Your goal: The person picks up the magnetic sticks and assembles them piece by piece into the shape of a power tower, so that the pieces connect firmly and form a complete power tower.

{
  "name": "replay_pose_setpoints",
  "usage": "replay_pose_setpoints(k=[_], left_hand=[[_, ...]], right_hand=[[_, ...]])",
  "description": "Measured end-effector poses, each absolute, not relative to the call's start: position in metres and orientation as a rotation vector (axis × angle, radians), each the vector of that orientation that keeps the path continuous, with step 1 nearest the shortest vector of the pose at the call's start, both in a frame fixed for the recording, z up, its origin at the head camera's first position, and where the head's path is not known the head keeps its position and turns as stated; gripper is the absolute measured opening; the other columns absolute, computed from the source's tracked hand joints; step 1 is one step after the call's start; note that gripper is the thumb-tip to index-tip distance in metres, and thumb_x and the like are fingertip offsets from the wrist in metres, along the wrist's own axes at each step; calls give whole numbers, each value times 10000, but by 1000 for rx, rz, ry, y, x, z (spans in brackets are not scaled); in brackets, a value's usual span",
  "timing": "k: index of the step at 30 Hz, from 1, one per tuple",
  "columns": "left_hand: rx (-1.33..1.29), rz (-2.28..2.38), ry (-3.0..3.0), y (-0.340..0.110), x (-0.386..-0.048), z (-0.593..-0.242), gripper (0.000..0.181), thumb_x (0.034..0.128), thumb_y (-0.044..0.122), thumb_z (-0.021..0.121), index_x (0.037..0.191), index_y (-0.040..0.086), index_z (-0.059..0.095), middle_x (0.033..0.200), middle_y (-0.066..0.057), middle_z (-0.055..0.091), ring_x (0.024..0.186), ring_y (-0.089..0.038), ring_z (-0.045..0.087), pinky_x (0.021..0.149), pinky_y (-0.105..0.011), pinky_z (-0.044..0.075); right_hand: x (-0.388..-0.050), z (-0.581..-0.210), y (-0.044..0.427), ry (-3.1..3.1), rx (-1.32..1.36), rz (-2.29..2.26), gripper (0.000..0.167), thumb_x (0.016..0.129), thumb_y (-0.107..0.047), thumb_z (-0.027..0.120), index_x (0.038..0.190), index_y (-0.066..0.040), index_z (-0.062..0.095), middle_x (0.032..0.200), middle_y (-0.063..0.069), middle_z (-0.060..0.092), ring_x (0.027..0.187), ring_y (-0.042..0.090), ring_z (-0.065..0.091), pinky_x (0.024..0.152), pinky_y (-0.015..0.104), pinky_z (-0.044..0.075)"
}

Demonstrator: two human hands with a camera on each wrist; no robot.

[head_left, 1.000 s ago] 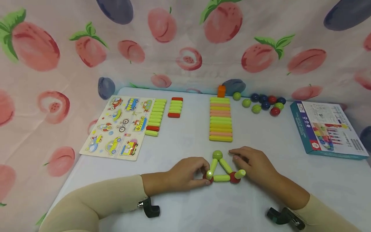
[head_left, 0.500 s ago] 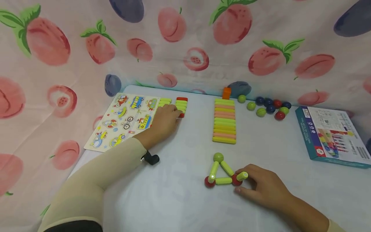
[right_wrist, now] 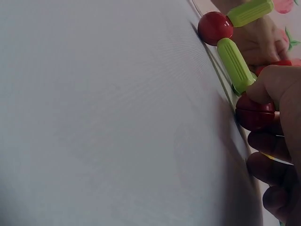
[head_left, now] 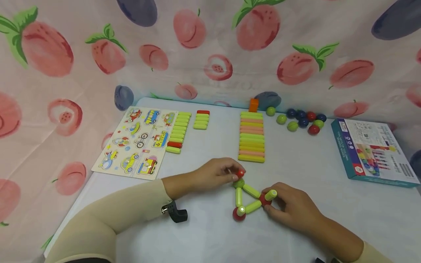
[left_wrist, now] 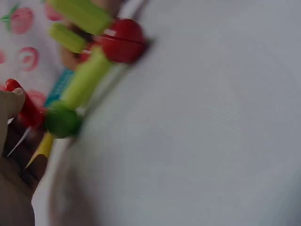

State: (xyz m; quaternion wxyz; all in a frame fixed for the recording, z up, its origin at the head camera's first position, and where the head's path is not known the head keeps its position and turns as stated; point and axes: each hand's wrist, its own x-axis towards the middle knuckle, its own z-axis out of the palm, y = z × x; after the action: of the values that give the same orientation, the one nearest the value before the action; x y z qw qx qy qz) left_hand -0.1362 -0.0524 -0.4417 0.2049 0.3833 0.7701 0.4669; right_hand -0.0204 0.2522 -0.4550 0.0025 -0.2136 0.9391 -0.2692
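On the white counter, at five o'clock from the head view's centre, we see a triangle of green sticks and balls. The left hand pinches a red stick at the green ball, the triangle's eleven o'clock corner; whether they join, we cannot tell. The right hand grips the red ball at its three o'clock corner. A picture board lies at nine o'clock, loose balls at three
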Motion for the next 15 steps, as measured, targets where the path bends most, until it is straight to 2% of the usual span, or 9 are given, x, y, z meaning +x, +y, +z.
replay_pose_setpoints(k=[3, 9, 15], left_hand=[[1082, 1334, 2156, -48, -128, -454, 261, 1074, 126, 658, 1335, 131, 669, 1218, 59, 690, 1107, -46, 624, 989, -262, 529], [1011, 1512, 2083, -48, -122, -455, 261, 1068, 93, 659, 1327, 121, 640, 1191, 42, 725, 1164, -108, 649, 1050, -336, 524], [1144, 1458, 2088, -48, -119, -456, 240, 1067, 121, 669, 1306, 124, 643, 1192, 47, 708, 1161, -81, 638, 1061, -329, 521]], right_hand=[[-19, -454, 252, 2934, -641, -839, 352, 851, -281, 904, 1161, -316, 740, 1056, -258, 656, 812, -16, 548, 693, 219, 532], [-18, -455, 252, 2921, -640, -856, 375, 863, -284, 899, 1200, -310, 737, 1091, -251, 675, 827, -12, 559, 723, 230, 552], [-21, -455, 252, 2936, -702, -873, 394, 858, -247, 896, 1220, -266, 741, 1114, -227, 692, 853, -7, 580, 759, 248, 574]])
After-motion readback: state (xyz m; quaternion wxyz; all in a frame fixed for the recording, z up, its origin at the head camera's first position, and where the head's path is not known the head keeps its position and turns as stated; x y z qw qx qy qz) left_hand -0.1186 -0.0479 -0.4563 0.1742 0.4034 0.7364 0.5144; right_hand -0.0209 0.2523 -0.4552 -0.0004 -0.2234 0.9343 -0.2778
